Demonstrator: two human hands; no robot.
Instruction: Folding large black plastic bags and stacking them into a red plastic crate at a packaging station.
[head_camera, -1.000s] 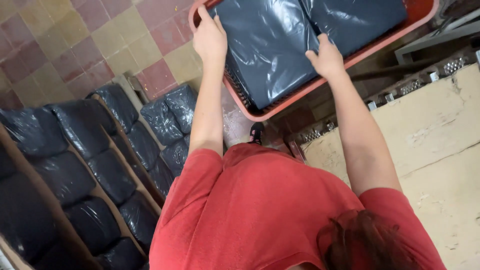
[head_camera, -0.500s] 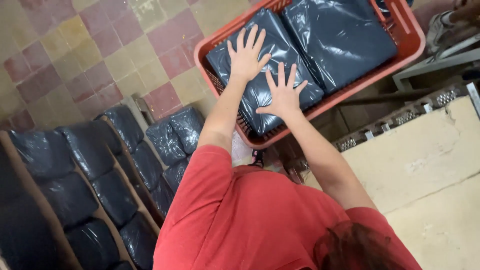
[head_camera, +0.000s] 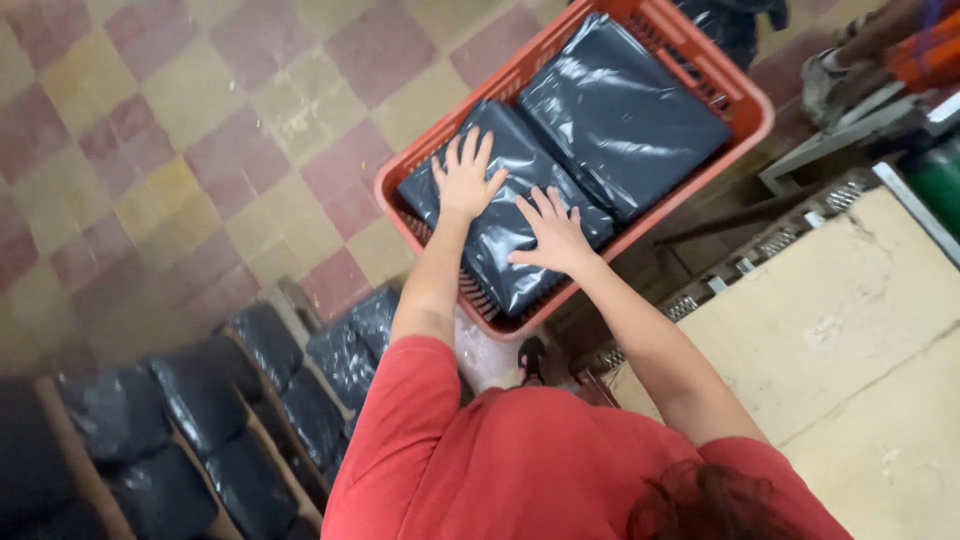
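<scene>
Both palms flat, fingers spread wide, gripping nothing: left hand (head_camera: 465, 183) and right hand (head_camera: 553, 233) press the near black plastic-wrapped bundle (head_camera: 500, 215) in the orange crate (head_camera: 745, 100), its long axis running away from me.

The crate (head_camera: 755, 105) is orange-red, the packs (head_camera: 620, 115) glossy black, the shirt (head_camera: 500, 470) red, and the floor (head_camera: 180, 130) checkered pink and yellow.

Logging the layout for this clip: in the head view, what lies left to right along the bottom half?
Rows of dark wrapped packages → the person's red shirt → pale flat board surface.
</scene>
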